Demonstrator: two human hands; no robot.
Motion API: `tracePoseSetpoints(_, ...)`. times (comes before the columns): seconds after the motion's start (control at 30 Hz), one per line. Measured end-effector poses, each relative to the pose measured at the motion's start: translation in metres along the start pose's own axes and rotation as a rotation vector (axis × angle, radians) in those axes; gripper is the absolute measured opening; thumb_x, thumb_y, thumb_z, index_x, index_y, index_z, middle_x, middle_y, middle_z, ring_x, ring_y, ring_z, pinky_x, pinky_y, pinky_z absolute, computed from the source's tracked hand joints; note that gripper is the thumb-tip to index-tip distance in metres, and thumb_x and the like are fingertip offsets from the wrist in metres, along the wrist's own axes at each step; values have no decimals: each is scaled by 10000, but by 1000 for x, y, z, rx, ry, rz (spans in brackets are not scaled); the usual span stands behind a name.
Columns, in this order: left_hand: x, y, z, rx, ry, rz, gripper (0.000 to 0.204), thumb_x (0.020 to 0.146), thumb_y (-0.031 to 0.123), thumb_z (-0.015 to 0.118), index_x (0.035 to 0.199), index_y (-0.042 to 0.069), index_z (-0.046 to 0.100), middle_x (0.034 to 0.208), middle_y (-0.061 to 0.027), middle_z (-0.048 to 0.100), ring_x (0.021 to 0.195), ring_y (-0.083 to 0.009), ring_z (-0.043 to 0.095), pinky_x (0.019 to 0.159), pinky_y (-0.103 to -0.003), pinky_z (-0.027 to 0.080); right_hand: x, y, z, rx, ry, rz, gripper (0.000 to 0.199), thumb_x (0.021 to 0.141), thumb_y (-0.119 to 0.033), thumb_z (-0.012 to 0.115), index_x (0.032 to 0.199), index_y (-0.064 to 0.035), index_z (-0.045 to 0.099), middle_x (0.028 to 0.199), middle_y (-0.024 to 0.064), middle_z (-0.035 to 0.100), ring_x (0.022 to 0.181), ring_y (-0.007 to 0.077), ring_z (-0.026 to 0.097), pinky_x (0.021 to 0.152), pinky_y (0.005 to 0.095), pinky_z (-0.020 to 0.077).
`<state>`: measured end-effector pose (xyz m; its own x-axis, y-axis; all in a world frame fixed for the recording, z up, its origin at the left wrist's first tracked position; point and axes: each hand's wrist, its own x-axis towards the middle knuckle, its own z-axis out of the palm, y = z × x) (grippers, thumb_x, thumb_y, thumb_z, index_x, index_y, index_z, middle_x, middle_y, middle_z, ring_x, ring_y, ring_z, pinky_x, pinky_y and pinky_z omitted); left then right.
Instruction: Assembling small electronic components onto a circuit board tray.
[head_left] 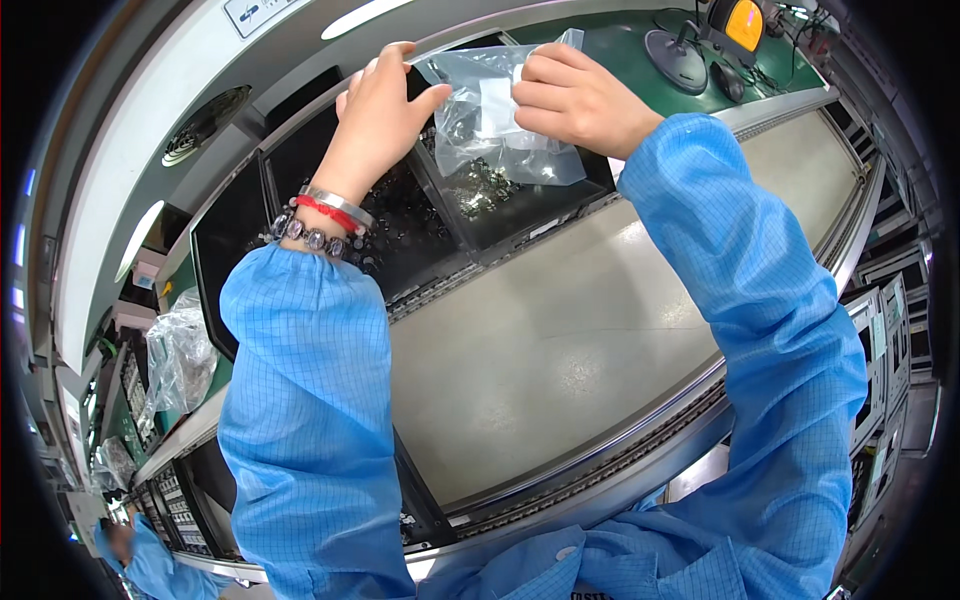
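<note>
A clear plastic bag [470,145] with a white label [495,108] hangs over the dark panels at the far side of the line. My right hand [575,100] grips its upper right part, fingers curled in. Beside the bag's left edge, my left hand [383,115] is open, with thumb and fingers apart; whether the thumb touches the plastic I cannot tell. Below both hands lies a glossy black panel [405,235], and small shiny specks or reflections show on the panel surface under the bag. Bracelets circle my left wrist.
A pale conveyor surface [560,370] with metal rails runs between me and the panels. On the green bench stand a yellow-and-black scanner [742,25] and a black mouse [727,82] with cables. Crumpled plastic [182,350] lies at left; another person [150,560] is at lower left.
</note>
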<state>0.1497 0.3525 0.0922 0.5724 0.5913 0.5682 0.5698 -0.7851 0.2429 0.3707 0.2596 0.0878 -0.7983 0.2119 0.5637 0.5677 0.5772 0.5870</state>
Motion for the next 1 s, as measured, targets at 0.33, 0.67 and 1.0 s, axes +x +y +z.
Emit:
tracePoseSetpoints(0.33,10,-5,2,-453,-83,-221,212,829,159,644,952,-13,660,867,-103,691,804,-147,656,743,-250,477,-4,-5,1,5,-58,-21,197,609,-92,599,783,-72,509,846,26,499,868,202,505,902,355,423)
tracePoseSetpoints(0.67,13,-5,-6,-672,-60,-299,115,814,91,678,846,-8,630,820,-55,673,759,-84,606,710,-224,465,3,-6,-11,-387,-197,177,405,712,-86,639,1108,-83,555,1178,64,513,1149,260,450,1022,392,334)
tracePoseSetpoints(1.0,13,-3,-6,-754,35,-314,136,744,-22,712,829,-9,606,854,-90,682,803,-127,642,735,-225,496,-10,3,-19,1000,400,1186,412,841,-23,507,1246,-38,432,1299,117,433,1193,224,431,969,337,388)
